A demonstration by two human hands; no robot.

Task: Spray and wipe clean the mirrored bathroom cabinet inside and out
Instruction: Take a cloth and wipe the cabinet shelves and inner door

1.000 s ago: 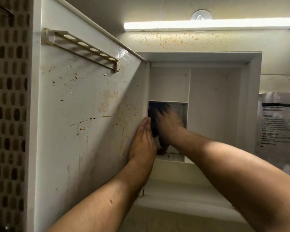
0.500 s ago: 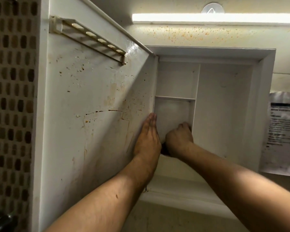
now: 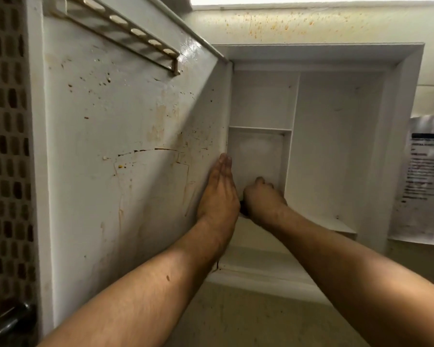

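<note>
- Now, your left hand lies flat, fingers straight and together, palm pressed on the inner face of the open door just beside its hinge edge; use that pressure to stop the door swinging as you scrub
- Your right hand is curled tight, low in the lower-left compartment; only a dark sliver of what looks like the cloth shows under the wrist, so I judge that you grip it rather than see it plainly
- Push the cloth into the bottom corners where the hand sits, then draw it up the back wall to the short shelf in overlapping strokes
- A pale hazy patch shows on that back wall; whether it is spray film or residue I cannot tell, so wipe until the surface looks even
- Run along the divider before you cross into the tall compartment on its right
- The cabinet sits recessed in the wall ahead, its door swung out to your left
- Brown drips, specks and a cracked paint line mark the door, which will likely need more passes; go lightly over the crack so that the cloth does not snag
- No spray bottle is in view
</note>
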